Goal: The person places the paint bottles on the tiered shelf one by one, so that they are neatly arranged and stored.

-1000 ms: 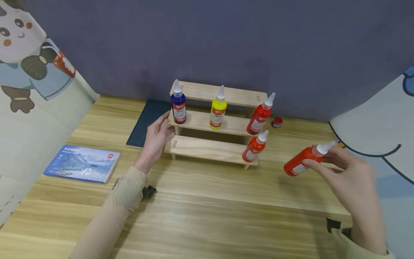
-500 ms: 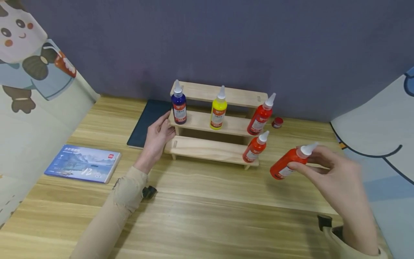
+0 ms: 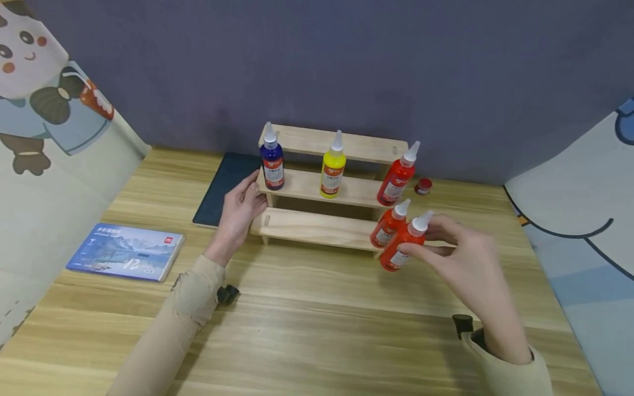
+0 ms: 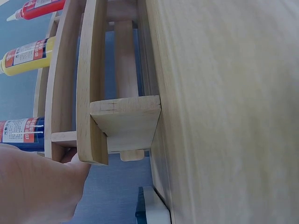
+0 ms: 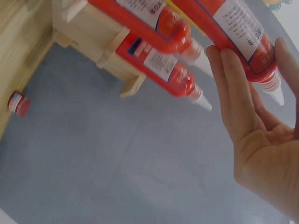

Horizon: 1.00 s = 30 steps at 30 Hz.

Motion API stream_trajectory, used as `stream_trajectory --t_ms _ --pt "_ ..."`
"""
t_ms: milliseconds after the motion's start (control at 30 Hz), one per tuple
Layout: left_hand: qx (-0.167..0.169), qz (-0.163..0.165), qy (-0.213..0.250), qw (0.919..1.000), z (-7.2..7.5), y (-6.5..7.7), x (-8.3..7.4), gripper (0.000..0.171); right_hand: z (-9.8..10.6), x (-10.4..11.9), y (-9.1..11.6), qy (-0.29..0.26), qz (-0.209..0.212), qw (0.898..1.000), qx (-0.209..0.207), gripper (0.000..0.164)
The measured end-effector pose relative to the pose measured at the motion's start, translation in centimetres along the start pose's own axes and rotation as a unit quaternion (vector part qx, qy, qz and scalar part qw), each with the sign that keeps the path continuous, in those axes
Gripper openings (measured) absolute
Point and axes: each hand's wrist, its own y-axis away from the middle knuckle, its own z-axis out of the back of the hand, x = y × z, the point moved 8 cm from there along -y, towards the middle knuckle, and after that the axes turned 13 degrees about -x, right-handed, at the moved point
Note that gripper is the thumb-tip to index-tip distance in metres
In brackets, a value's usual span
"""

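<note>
My right hand (image 3: 460,253) pinches an orange-red squeeze bottle (image 3: 409,237) with a white nozzle, tilted, its base close to the front right corner of a three-step wooden rack (image 3: 317,226). In the head view it overlaps a similar orange-red bottle (image 3: 384,231) on the lowest step. Thumb and fingers sit on opposite sides of the held bottle (image 5: 238,32) in the right wrist view. My left hand (image 3: 240,212) grips the rack's left end, fingertips partly hidden behind it. On the middle step stand a dark blue bottle (image 3: 272,168), a yellow bottle (image 3: 332,171) and a red bottle (image 3: 394,182).
Behind the rack's right end sits a small red-lidded jar (image 3: 423,186). A dark flat panel (image 3: 223,190) lies by the left hand, and a blue box with a mountain picture (image 3: 126,252) lies farther left. A dark grey wall (image 3: 317,66) rises behind the table.
My right hand has carried the orange-red bottle left, from the table's right side to the rack's front right corner. The left hand stays at the rack's left end.
</note>
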Motion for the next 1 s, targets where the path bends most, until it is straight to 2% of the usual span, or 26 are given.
stream_trajectory --t_ms 233,500,767,867,1000 --pt "0.004 0.002 0.003 1.0000 0.1 -0.1 0.3 0.053 -2.1 0.6 -0.4 -0.012 -0.015 0.999 0.029 0.036" --pt "0.007 -0.001 0.006 1.0000 0.0 -0.1 0.2 0.053 -4.5 1.2 -0.5 -0.033 -0.014 0.999 0.038 0.039" --pt "0.003 -0.001 0.004 1.0000 0.0 -0.2 0.2 0.053 -7.4 1.9 -1.1 -0.019 0.047 0.999 0.002 0.041" --pt "0.002 -0.001 0.001 1.0000 0.1 -0.2 0.2 0.053 -8.6 2.3 -1.4 -0.030 0.067 0.997 -0.009 0.043" --pt "0.002 -0.002 0.001 1.0000 0.1 -0.2 0.1 0.052 -10.2 2.8 -1.8 -0.062 0.069 0.996 -0.006 0.043"
